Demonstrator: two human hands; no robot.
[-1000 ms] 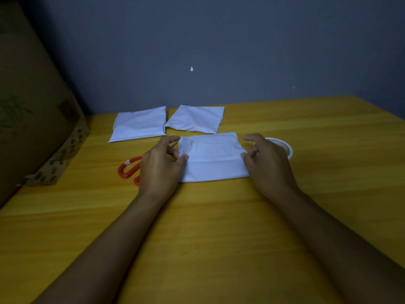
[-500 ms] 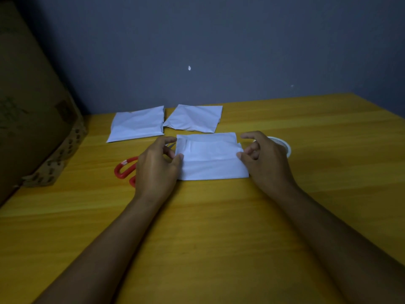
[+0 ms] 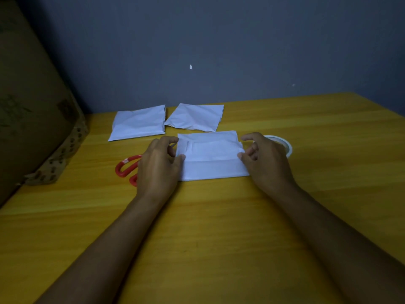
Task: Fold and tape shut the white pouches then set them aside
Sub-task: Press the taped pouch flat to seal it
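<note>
The pouch being worked [image 3: 211, 156] lies flat at the centre of the frame, directly between the two hands, its long axis running left to right across the picture. A fold line crosses it parallel to that axis, with a flap laid over the upper part. The left hand [image 3: 158, 165] is at the pouch's left edge, fingers curled, thumb and fingertips pinching the folded layer there. The right hand [image 3: 264, 160] does the same at the right edge, thumb and forefinger nipping the corner of the flap while the other fingers curl loosely. Both hands are equally near; neither has an advantage, so the fold looks to be a two-handed crease, pressed along that left-to-right line.

The roll of tape [image 3: 285, 144] sits just behind the right hand, partly hidden by it, so that hand is the nearer one for the taping I judge comes next. The red-handled scissors [image 3: 126, 168] lie just left of the left hand, partly hidden by it.

Two other white pouches [image 3: 139, 123] [image 3: 197, 116] lie side by side further up the frame, near the wall.

The surface is a yellow wooden table [image 3: 208, 238], smooth and bare in the foreground. A cardboard box [image 3: 32, 110] fills the left of the frame against a dark blue-grey wall [image 3: 241, 40]; the light is dim
</note>
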